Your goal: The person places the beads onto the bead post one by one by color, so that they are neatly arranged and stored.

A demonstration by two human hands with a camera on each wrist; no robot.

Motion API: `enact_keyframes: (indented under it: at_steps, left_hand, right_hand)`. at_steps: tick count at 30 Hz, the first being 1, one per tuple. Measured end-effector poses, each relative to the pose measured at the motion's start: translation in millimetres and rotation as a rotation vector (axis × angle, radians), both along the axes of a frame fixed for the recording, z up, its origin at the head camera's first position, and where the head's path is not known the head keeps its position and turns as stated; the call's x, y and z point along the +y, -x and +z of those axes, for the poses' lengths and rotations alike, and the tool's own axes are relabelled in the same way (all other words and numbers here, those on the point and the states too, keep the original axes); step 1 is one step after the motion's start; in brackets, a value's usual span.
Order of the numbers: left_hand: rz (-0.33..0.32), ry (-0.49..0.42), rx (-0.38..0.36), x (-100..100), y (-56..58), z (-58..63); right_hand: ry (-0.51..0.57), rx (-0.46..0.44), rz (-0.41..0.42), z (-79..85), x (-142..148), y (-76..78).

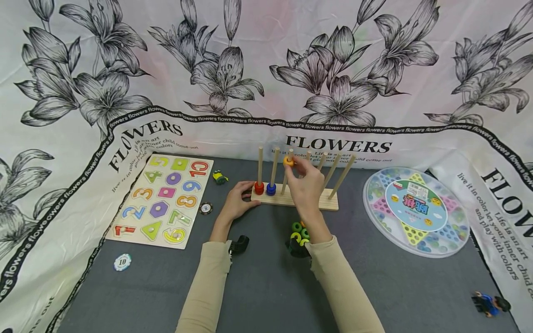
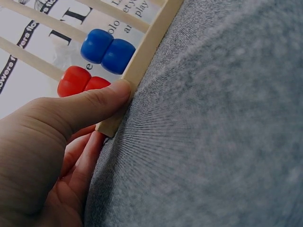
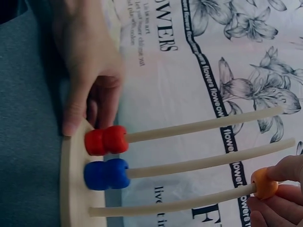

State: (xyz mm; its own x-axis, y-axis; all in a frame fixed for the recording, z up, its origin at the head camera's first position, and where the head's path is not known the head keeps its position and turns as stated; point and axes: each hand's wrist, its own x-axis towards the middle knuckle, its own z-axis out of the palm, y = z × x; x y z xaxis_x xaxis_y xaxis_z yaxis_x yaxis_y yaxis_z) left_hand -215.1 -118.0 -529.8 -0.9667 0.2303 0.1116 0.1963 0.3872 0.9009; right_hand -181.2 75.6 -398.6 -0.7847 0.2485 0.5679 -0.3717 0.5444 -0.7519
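Observation:
A wooden peg stand with several upright pegs stands on the table. My left hand grips its left end, thumb on the front edge and fingers behind. Two red beads sit at the bottom of the first peg, and two blue beads on the second. My right hand pinches an orange bead between thumb and fingers at the top of the third peg. Below the bead that peg is bare down to the base. My right hand partly hides the middle pegs in the head view.
Green and yellow beads lie in a pile by my right wrist. Left are a number-and-shape board, a small yellow-green toy and two chips. Right are a round game box and a toy figure.

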Motion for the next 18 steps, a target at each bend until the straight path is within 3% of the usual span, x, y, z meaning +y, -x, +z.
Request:
enact_keyframes:
  at_steps: [6,18]
  left_hand:
    - [-0.003,0.005,0.009,0.3,-0.1,0.4]
    - [-0.005,0.004,0.019,-0.2,-0.9,0.6]
  right_hand:
    - [-0.012,-0.039,-0.006,-15.1,-0.1,-0.7]
    - [0.065,-0.084,0.026,-47.8,-2.5,-4.1]
